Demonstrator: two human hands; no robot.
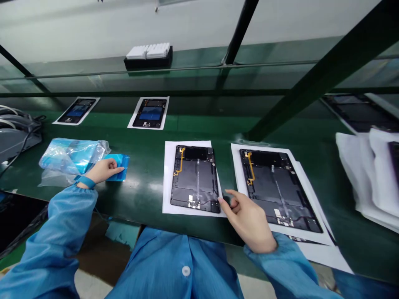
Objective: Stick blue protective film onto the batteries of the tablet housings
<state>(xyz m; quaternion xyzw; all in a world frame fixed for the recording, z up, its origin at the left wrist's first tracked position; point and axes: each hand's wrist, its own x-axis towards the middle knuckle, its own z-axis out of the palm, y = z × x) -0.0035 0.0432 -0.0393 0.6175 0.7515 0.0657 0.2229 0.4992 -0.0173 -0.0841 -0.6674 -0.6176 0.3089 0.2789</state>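
Note:
My left hand (105,169) is on the left of the bench, fingers curled and thumb pressed to a small stack of blue film sheets (120,176). Behind it lies a clear plastic bag (75,155) with more blue film inside. In front of me an opened tablet (193,179), its dark inside and an orange flex cable showing, rests on a white sheet (168,182). My right hand (246,220) is at its lower right corner, thumb by the edge and index finger apart, holding nothing. Right of that hand lies another opened tablet (277,191) on white sheets.
Two more tablets with blue pieces, a left one (77,111) and a middle one (150,113), lie at the back. A dark slanting post (299,89) rises behind the right tablet. White foam sleeves (361,178) are at right, a grey device (18,137) at left, a black tray (148,63) on the shelf.

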